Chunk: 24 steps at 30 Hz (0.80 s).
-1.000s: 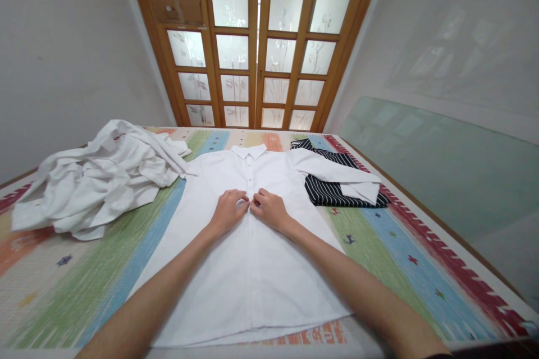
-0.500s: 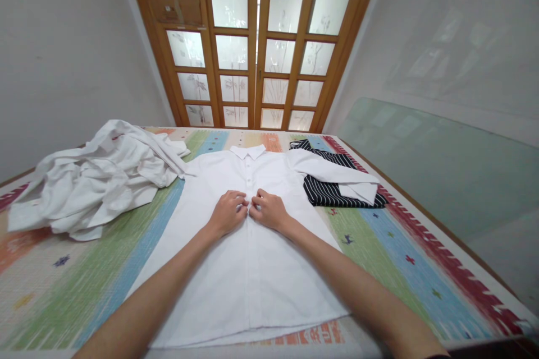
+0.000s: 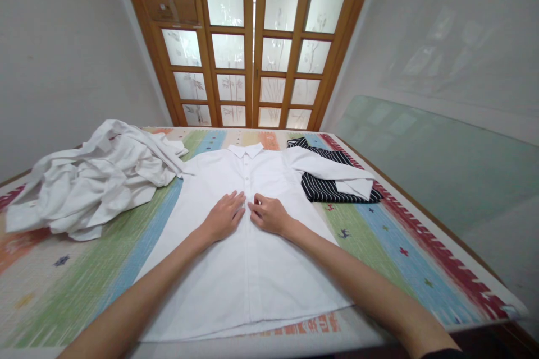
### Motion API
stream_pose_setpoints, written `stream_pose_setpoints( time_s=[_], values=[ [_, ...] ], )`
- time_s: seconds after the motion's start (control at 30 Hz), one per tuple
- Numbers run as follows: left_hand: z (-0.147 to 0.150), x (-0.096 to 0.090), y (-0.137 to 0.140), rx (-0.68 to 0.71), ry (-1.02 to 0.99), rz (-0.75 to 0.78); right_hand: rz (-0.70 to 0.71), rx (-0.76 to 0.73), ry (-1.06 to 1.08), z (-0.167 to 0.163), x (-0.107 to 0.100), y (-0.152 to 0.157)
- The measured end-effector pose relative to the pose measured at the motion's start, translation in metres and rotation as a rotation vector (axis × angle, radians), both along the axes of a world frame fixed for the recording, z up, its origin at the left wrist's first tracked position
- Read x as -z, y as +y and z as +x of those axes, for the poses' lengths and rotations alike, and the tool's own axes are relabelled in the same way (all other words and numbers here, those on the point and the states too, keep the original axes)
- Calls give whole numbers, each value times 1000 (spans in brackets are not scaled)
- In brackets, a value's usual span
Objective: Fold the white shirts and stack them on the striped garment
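Note:
A white button-up shirt [image 3: 278, 269] lies spread front side up, its collar pointing away from me and its hem near the table's close edge. My left hand [image 3: 226, 216] rests on the shirt just left of the button strip, with the fingers stretched out. On the other side of the strip, my right hand [image 3: 267, 213] is closed, thumb and fingers pinched at the placket edge. Whether a button is between those fingertips is hidden. The shirt's right-hand sleeve reaches over a folded black-and-white striped garment [image 3: 320, 189].
A crumpled heap of white clothing [image 3: 92, 179] sits on the left, touching the shirt's left shoulder. Beneath everything is a colourful striped tablecloth [image 3: 54, 291]. A pale green glass panel [image 3: 421, 162] leans along the right wall, and wooden glazed doors [image 3: 252, 45] stand beyond the table.
My left hand's fingers have straightened from a curled pinch and now lie flatter on the shirt. My right hand stays pinched at the strip. The view has shifted slightly.

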<state>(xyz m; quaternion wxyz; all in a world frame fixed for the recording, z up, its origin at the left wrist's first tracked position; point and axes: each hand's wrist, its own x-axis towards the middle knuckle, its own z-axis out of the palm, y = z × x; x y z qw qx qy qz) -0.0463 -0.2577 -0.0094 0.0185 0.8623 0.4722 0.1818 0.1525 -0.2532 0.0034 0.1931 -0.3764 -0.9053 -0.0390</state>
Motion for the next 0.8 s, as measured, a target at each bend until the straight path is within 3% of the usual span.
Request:
stream_pose_setpoints(
  time_s=[0.17,0.3,0.4,0.5,0.63,0.8],
  values=[
    [-14,0,-35,67,135,9,3,-200,34,13,3,-34],
    [-21,-7,-66,176,163,-24,-167,-321,165,18,2,-59],
    [-21,-10,-79,230,107,-77,-343,-197,314,14,-4,-64],
    [-16,-10,-80,186,-30,-92,-481,-4,344,4,-13,-59],
    [-5,-10,-74,88,-230,-113,-537,177,254,-9,-22,-49],
    [3,-16,-67,24,-326,-168,-573,232,201,-14,-28,-45]
  ],
)
